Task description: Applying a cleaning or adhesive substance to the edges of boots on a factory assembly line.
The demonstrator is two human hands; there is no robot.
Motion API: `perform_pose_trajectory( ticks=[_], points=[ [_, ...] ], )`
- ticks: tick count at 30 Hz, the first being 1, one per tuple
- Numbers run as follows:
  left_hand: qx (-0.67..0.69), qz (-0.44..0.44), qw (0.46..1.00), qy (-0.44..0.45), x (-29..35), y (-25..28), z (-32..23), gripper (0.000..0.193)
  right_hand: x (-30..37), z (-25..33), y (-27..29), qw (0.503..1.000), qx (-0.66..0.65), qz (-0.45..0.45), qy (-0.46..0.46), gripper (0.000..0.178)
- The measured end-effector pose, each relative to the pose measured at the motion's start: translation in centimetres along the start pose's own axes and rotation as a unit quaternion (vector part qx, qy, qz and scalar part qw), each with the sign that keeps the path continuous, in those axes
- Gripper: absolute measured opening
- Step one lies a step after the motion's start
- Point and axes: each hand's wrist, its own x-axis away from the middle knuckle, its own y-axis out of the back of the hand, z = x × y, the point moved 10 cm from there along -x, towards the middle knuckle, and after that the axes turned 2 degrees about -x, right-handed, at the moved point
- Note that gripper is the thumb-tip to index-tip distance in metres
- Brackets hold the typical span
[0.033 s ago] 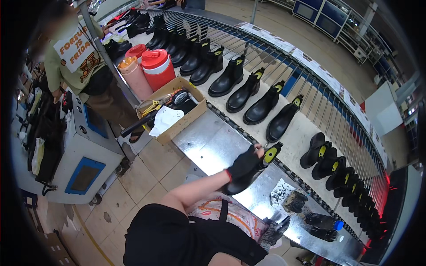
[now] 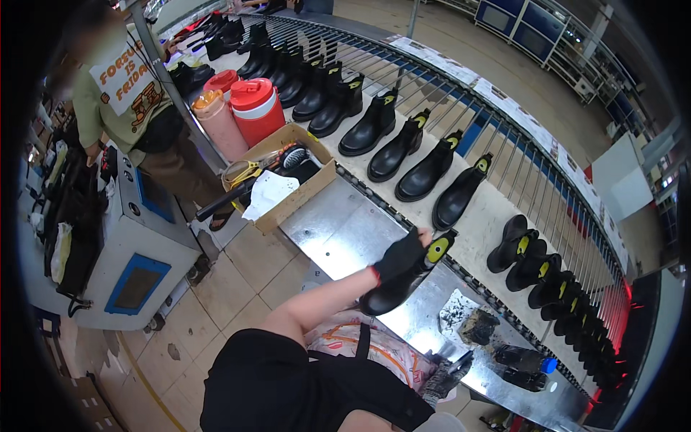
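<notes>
holding a black boot over the metal surface, the left hand has its grip closed; the right hand is beside that surface, its grip too unclear to judge.

hands: 2 | black boots: over 12 | red jugs: 2 | pink jug: 1 | box: 1

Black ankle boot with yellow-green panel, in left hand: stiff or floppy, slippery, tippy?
The black ankle boot with yellow-green panel is probably fairly stiff: similar black boots stand with shafts upright. Its shiny surface may feel slippery. Set upright, it likely resists tipping, since those stand unsupported.
</notes>
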Motion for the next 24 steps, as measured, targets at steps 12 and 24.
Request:
perform_pose_trajectory(
  ticks=[12,24],
  points=[
    [0.252,0.216,0.932,0.143,-4.2,-6.1,-2.8,0.073,3.6,2.5,-1.4,0.996,0.013,-0.010,-0.093,0.068],
    [0.380,0.316,0.842,-0.218,0.8,-1.9,-14.4,0.084,1.8,9.4,-3.3,0.996,0.047,0.022,0.067,0.036]
  ],
)
